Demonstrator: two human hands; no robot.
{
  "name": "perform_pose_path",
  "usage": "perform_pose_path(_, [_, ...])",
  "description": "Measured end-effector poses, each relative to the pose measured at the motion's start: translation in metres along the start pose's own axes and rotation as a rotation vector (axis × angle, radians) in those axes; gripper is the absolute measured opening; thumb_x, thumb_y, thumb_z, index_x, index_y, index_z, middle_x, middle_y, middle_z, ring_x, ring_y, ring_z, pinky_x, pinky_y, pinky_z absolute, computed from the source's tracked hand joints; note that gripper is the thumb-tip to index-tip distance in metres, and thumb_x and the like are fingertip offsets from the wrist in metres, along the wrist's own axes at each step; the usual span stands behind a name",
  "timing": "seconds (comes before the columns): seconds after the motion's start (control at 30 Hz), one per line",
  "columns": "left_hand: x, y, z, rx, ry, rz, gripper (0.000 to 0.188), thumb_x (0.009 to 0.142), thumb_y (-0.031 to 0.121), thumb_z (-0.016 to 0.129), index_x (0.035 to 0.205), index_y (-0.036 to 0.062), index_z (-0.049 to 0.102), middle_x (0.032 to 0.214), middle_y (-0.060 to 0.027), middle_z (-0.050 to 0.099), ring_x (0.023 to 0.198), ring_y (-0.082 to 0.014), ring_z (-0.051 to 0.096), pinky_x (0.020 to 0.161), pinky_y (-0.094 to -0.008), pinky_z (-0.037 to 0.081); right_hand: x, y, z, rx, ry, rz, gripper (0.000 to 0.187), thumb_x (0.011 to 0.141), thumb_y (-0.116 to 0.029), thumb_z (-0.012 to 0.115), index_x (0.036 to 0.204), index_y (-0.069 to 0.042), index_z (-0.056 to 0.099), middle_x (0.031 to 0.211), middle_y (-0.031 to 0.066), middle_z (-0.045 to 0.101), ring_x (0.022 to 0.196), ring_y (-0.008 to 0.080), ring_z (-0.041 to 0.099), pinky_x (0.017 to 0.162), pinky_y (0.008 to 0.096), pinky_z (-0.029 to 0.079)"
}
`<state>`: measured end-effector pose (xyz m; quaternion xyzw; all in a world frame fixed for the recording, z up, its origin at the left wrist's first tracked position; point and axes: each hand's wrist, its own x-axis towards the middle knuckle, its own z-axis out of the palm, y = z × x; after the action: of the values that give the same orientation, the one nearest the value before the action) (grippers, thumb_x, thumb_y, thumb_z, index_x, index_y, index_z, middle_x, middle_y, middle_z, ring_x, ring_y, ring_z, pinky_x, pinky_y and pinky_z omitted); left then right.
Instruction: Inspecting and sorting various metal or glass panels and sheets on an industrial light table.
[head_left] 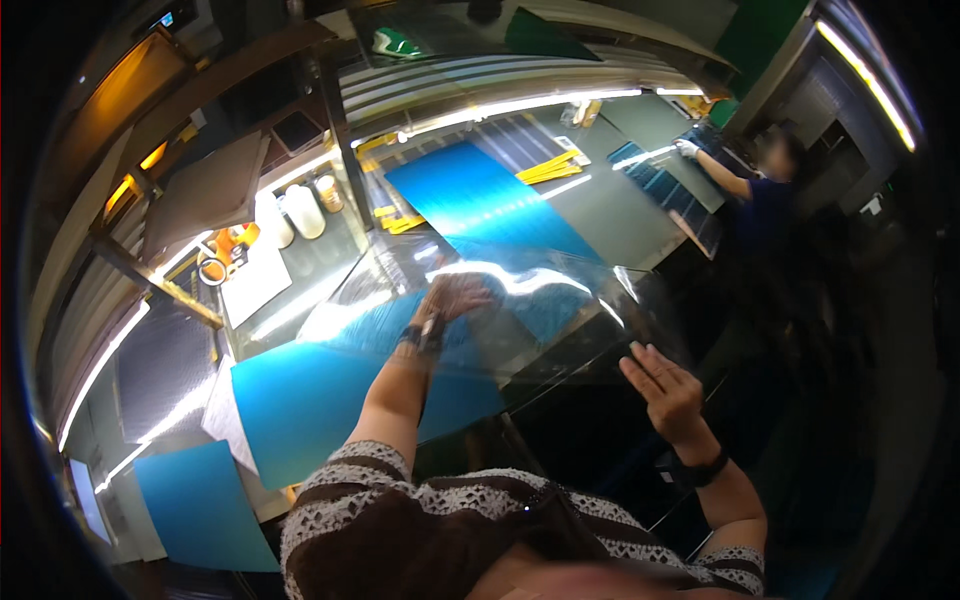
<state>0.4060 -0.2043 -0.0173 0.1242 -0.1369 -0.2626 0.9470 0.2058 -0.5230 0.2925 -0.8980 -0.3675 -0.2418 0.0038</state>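
A large clear plastic sheet (545,270) with bright reflections spans the space before me, over the blue panels. My left hand (455,295) is at its left part, seen through or against the plastic; glare and blur hide whether its fingers grip. At the sheet's near right edge, my right hand (668,392) has its fingers pressed together on the rim, with the thumb side hidden. Beneath the sheet and my left forearm lies a blue panel (300,400). Beyond the sheet, a long blue panel (470,190) rests on the bench.
Yellow strips (553,168) lie beside the long panel. White bottles (303,212) and an orange tape dispenser (225,250) stand at left, near a shelf post (345,150). Another blue panel (205,505) sits lower left. A co-worker (775,190) handles a dark panel (665,190) at far right.
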Motion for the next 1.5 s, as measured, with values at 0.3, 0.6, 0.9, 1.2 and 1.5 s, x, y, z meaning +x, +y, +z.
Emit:
perform_pose_path(0.3, [-0.296,0.111,0.096,-0.065,0.672,0.225,0.104,0.069,0.08,0.028,0.137,0.003,0.012,0.135,-0.0297,0.023,0.118,-0.0476,0.033,0.092,-0.0611,0.034,-0.011,-0.063,0.106,0.441,-0.045,-0.164,0.025,0.079,-0.011,0.051,0.101,-0.012,0.064,0.108,0.0097,0.061,0.097,0.0285,0.059,0.082,0.0358,0.049])
perform_pose_path(0.6, [-0.442,0.144,0.082,0.643,1.21,-0.398,0.029,0.09,0.015,0.047,0.118,0.0095,0.045,0.11,-0.0094,0.056,0.094,-0.0283,0.059,0.071,-0.0395,0.051,-0.033,-0.137,0.163,0.694,-0.331,-0.142,0.033,0.071,-0.025,0.065,0.101,-0.012,0.061,0.111,0.0036,0.058,0.111,0.027,0.048,0.097,0.0461,0.033])
perform_pose_path(0.9, [-0.517,0.147,0.079,0.514,1.242,-0.452,0.032,0.089,0.016,0.049,0.12,0.0105,0.044,0.113,-0.008,0.054,0.093,-0.0286,0.059,0.071,-0.0383,0.05,-0.123,-0.129,0.244,1.265,-0.596,1.211,0.019,0.082,-0.015,0.055,0.075,0.003,0.053,0.062,0.0098,0.06,0.045,0.0148,0.057,0.036,0.0238,0.04])
perform_pose_path(1.2, [-0.525,0.18,0.06,0.96,1.584,-0.071,0.023,0.086,0.021,0.056,0.1,0.003,0.052,0.087,-0.0102,0.063,0.07,-0.0193,0.063,0.055,-0.0252,0.05,-0.085,-0.14,0.255,1.198,-0.389,1.158,0.011,0.074,-0.005,0.062,0.081,0.003,0.059,0.066,0.0063,0.06,0.055,0.0104,0.057,0.051,0.0246,0.048])
perform_pose_path(1.5, [-0.494,0.184,0.074,0.962,1.573,0.014,0.02,0.087,0.021,0.055,0.1,0.0062,0.053,0.089,-0.0091,0.063,0.071,-0.0181,0.064,0.055,-0.0237,0.049,-0.074,-0.119,0.287,0.87,-0.221,1.007,0.016,0.073,-0.012,0.067,0.072,-0.001,0.055,0.062,0.0042,0.055,0.057,0.0117,0.051,0.055,0.0255,0.042])
